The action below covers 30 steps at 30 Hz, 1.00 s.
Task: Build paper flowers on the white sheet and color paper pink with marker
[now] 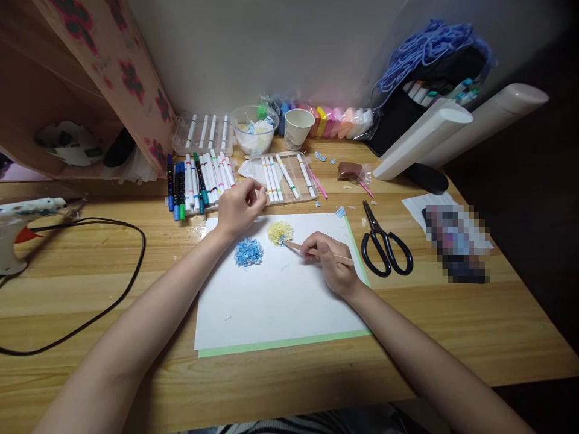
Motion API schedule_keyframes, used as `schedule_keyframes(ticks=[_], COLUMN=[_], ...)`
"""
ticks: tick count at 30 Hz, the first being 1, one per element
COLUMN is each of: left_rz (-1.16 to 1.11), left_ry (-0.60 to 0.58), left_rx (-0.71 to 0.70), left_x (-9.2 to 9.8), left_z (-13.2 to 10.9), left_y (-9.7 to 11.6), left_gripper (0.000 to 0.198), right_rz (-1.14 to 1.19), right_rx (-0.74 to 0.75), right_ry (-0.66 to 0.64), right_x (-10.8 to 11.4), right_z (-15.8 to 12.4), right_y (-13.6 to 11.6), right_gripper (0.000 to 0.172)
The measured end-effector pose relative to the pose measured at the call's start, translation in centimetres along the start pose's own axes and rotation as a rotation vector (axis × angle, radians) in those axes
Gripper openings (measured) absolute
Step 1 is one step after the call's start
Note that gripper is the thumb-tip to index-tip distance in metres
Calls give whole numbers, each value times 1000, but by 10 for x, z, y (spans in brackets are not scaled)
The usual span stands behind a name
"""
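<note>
My right hand [332, 262] grips a thin flat wooden stick [295, 246] like a pen. Its tip touches the lower edge of a round patch of yellow paper shreds [280, 231], where a bit of blue shows. Left of it, a round patch of blue shreds [248, 252] lies on the same white paper [271, 307], which has green along its right and lower edges. At the paper's top edge rests my left hand [242, 208], fingers curled and pinched together; whatever is between them, if anything, is too small to make out.
Black-handled scissors [386, 244] lie right of the paper. Behind are many markers [210, 178], a clear bowl [254, 129], a paper cup [298, 128] and colored clay packs [337, 122]. A glue gun [20, 226] and its black cable [136, 265] are at left.
</note>
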<state>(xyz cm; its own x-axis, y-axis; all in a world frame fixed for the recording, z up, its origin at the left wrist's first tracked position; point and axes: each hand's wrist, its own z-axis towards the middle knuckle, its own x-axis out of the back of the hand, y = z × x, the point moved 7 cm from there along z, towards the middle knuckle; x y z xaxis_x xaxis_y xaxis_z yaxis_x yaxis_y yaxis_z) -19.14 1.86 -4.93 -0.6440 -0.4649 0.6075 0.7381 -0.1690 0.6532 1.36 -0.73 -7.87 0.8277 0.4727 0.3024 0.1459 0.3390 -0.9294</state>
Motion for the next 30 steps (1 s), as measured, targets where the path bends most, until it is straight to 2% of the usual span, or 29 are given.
schedule_keyframes(ticks=[4, 6, 12, 16, 20, 30], left_rz=[27, 31, 30, 29, 32, 27], left_ry=[15, 20, 16, 9, 7, 6], left_rx=[-19, -33, -41, -35, -30, -22], left_x=[-1, -2, -1, -2, -2, -2], left_z=[0, 0, 0, 0, 0, 0], left_y=[0, 0, 1, 0, 0, 0], left_gripper=[11, 11, 11, 11, 12, 10], right_rz=[-120, -146, -97, -139, -171, -148], right_rx=[177, 216, 74, 150, 207, 161], right_ry=[-15, -24, 38, 93, 59, 87], right_x=[-4, -6, -5, -1, -3, -2], right_z=[3, 5, 8, 3, 2, 5], right_y=[-15, -20, -17, -23, -27, -22], right_gripper=[41, 40, 41, 44, 43, 43])
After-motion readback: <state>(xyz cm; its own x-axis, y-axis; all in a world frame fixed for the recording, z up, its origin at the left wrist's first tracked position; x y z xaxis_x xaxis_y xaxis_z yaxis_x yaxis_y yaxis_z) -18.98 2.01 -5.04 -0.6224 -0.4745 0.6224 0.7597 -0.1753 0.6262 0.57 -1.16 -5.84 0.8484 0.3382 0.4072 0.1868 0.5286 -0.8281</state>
